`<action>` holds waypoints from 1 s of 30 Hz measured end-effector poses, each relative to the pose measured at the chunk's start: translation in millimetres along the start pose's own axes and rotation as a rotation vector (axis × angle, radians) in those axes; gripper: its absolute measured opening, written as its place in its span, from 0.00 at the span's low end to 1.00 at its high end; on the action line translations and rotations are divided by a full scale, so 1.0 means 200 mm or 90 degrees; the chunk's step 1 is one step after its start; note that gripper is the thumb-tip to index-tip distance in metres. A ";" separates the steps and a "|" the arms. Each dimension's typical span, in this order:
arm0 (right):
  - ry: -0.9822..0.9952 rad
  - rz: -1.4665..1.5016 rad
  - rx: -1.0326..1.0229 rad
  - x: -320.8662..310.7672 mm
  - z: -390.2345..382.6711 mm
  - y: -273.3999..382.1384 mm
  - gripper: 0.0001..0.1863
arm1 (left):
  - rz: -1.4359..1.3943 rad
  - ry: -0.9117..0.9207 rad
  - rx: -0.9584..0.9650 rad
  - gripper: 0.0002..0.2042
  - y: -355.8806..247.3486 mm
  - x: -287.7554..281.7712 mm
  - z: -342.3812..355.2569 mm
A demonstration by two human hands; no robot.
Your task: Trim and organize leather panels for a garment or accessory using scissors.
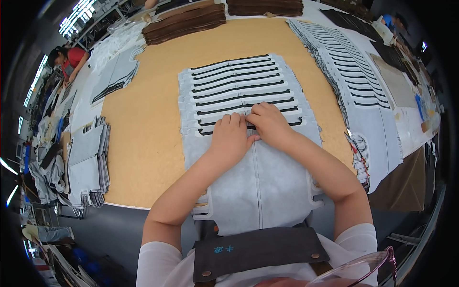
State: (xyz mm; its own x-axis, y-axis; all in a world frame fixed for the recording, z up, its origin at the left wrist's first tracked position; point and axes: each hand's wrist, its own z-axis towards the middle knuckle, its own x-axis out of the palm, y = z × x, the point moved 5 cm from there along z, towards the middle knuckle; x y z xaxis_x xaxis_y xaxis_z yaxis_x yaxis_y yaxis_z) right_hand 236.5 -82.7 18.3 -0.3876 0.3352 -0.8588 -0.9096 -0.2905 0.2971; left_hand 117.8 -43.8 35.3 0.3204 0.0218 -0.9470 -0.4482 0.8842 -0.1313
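Observation:
A light grey panel (282, 177) of leather-like sheet lies before me, a seam down its middle and several black strips (239, 81) across its upper half. Its near end hangs over the table edge toward my lap. My left hand (228, 138) is closed at the panel's middle, fingers bent down over the lowest strip. Close against it, my right hand (268, 123) is also closed, its fingers curled down at the seam. A short length of black strip shows between the two hands. Both sets of fingertips are partly hidden.
Tan board (143, 138) covers the table. To the right, a stack of striped grey panels (377, 138) carries red-handled snips (358, 150). Grey pieces (88, 160) are stacked left; brown bundles (186, 23) lie at the far edge. A co-worker in red (74, 60) stands far left.

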 end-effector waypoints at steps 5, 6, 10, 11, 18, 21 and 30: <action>-0.081 0.117 0.103 -0.02 -0.03 -0.15 0.07 | -0.054 -0.027 0.006 0.24 0.01 0.05 0.01; -0.057 0.153 0.098 -0.02 -0.02 -0.16 0.06 | -0.051 -0.025 0.010 0.24 0.03 0.06 0.01; -0.038 0.153 0.124 -0.02 -0.03 -0.17 0.06 | -0.177 -0.158 0.032 0.18 0.04 0.03 0.02; -0.049 0.153 0.125 -0.03 -0.04 -0.18 0.06 | -0.171 -0.139 0.034 0.15 0.03 0.04 0.03; -0.012 0.107 0.063 -0.06 -0.07 -0.15 0.08 | 0.006 -0.070 0.109 0.10 -0.02 0.04 0.12; -0.038 0.082 0.057 -0.08 -0.11 -0.19 0.10 | 0.005 -0.033 0.147 0.11 -0.03 0.08 0.13; -0.014 0.043 0.059 -0.10 -0.14 -0.18 0.11 | -0.076 -0.092 0.144 0.14 -0.03 0.04 0.13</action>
State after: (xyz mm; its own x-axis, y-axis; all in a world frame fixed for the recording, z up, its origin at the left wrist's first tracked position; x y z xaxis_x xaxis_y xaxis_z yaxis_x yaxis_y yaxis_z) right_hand 280.4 -105.0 13.0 -0.4503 0.3373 -0.8267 -0.8910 -0.2298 0.3916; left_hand 145.4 -37.1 35.7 0.4819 -0.0371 -0.8755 -0.2076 0.9658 -0.1552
